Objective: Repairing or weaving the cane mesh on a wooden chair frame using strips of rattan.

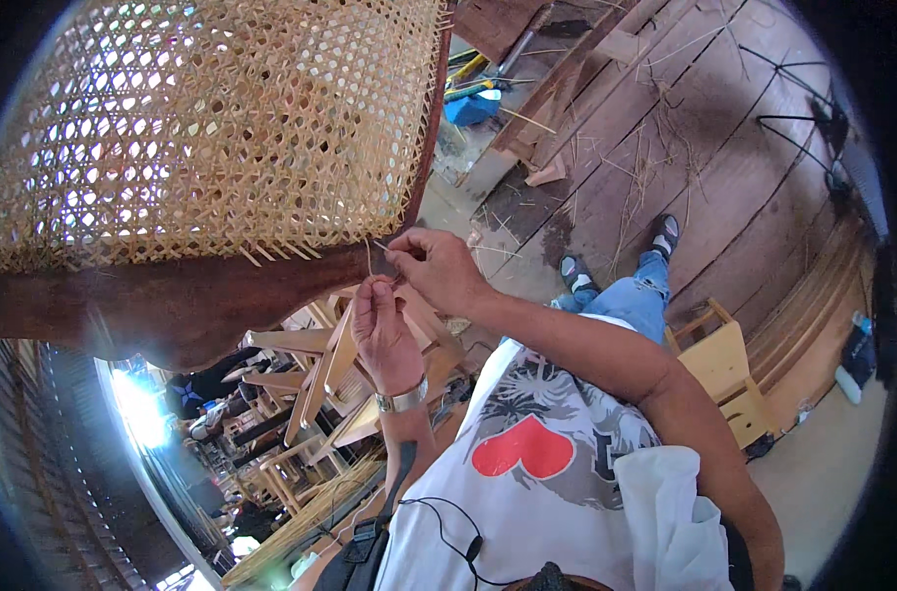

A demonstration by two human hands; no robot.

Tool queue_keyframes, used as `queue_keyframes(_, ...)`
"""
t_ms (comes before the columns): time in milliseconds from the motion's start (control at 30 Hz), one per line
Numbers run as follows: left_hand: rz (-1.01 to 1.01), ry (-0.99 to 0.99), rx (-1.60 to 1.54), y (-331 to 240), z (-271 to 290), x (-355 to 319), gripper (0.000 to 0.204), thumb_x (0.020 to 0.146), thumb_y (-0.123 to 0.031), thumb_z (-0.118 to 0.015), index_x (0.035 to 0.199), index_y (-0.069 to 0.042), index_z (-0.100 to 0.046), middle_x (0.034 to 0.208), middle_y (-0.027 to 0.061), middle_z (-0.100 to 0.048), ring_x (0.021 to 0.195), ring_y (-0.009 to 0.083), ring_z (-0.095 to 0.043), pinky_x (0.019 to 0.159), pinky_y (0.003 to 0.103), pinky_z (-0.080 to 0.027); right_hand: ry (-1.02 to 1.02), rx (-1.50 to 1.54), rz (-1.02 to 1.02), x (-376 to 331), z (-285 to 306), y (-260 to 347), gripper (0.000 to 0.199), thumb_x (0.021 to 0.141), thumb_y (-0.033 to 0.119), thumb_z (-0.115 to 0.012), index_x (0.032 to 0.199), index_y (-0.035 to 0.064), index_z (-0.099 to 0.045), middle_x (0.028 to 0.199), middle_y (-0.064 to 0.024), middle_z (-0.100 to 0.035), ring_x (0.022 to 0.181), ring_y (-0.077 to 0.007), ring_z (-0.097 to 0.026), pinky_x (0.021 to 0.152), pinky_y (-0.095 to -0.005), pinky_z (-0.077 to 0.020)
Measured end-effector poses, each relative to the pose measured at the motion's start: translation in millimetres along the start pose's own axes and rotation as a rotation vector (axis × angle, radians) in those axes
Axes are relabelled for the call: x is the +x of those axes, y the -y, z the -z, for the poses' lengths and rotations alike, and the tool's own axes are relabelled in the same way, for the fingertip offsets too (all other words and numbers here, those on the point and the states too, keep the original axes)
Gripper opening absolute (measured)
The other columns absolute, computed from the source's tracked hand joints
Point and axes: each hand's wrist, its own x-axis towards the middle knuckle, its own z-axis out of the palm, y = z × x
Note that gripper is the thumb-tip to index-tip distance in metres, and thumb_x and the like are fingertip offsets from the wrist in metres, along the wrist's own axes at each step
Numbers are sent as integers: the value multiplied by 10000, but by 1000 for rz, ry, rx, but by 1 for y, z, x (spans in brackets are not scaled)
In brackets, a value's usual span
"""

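I watch the left hand (380,330) pinch a thin pale cane strand (369,259) at the four-o'clock edge of the tan woven-cane panel (242,138), right hand (443,271) alongside, fingertips pressed together, brown plank floor (709,192) spreading toward two.

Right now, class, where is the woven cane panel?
In the head view, the woven cane panel fills the upper left, bordered along its lower edge by brown wood, above the left hand and up-left of the right hand.
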Motion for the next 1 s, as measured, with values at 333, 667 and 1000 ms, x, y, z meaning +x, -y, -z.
queue_keyframes(333,50,6,-24,5,-1,-10,173,963,-112,-588,1118,-46,-629,1034,29,-648,897,102,-591,735,232,-456,-115,-224,188,11,-4,-3,123,835,98,-623,840,-23,-644,773,-183,-636,720,-283,-649,666,-380,-497)
queue_keyframes(667,-233,-76,178,4,55,50,265,981,-154,-545,1214,-28,-526,1100,65,-614,958,156,-600,837,302,-498,-27,-469,493,23,-4,6,99,772,57,-610,825,-24,-589,774,-216,-589,802,-391,-599,691,-445,-478)
queue_keyframes(1000,215,535,-292,20,97,153,420,872,-187,-702,1250,-134,-528,1205,58,-591,1123,245,-556,976,430,-481,-50,-357,41,8,-8,27,209,857,151,-645,962,-27,-675,821,-157,-680,740,-219,-675,674,-348,-508)
